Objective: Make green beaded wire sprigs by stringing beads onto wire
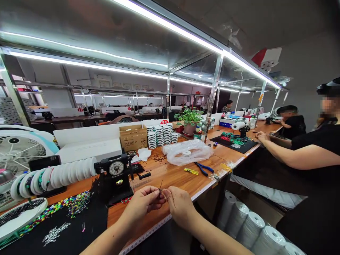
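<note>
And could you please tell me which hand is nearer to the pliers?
Right: the right hand is in front and left of the pliers; the left hand is farther left.

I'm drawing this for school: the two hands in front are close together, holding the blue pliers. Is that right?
Not quite: in the head view, the left hand and right hand are close together, but they hold a thin dark strand. The blue pliers lie on the wooden table.

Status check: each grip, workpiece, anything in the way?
Left grip, right grip closed, side by side. Thin dark strand in left grip. Black cranked machine nearby, not blocking.
</note>
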The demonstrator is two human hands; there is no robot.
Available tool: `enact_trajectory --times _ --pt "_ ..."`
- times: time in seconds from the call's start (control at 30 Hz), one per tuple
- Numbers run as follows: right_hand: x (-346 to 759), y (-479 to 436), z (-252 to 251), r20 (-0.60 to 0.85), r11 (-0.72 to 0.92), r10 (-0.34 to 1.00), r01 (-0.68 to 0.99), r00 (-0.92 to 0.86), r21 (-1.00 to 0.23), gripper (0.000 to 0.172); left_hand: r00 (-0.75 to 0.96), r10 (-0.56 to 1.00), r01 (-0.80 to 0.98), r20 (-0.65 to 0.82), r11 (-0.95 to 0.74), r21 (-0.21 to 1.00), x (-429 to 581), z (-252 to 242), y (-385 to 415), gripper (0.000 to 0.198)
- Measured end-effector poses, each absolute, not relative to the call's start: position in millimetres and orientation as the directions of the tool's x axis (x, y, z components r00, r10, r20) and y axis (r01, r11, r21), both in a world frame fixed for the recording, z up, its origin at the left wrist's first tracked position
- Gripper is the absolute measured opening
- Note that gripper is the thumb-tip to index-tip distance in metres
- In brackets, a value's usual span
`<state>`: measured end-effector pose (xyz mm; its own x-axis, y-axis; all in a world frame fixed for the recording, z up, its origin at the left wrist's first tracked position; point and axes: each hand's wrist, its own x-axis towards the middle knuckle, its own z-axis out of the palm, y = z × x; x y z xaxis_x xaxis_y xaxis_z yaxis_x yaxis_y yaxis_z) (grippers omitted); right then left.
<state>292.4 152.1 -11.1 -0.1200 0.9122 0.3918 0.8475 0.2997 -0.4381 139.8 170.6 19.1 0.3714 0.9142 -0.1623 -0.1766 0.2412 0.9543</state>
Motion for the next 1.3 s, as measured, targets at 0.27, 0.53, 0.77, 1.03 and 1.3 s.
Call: enact_trajectory --times 0.27,0.53,0.77,1.03,1.3 --pt "328 198 -20 0.321 0.113 0.947 0.943 -0.006 -0.315 0.042 0.26 0.941 -0.115 -0.217 0.253 0.96 153 10 189 0.026" --pt "339 242 -16 0.24 0.017 0.97 0.98 0.032 -0.199 0.027 0.213 0.964 0.047 -0.16 0.154 0.987 144 21 184 0.037" --pt "402 265 -8 0.165 -0.101 0.976 0.963 0.145 -0.248 0.029 0.143 0.982 0.101 -0.124 0.11 0.989 138 38 185 0.033" --pt "371 245 -11 0.316 0.166 0.948 0.797 0.034 -0.581 0.019 0.159 0.987 0.213 0.017 -0.051 0.976 143 43 193 0.031" --pt "308 216 -3 0.29 0.327 0.94 0.233 -0.179 -0.916 0.036 0.124 0.946 0.348 0.298 -0.323 0.88 150 34 214 0.023"
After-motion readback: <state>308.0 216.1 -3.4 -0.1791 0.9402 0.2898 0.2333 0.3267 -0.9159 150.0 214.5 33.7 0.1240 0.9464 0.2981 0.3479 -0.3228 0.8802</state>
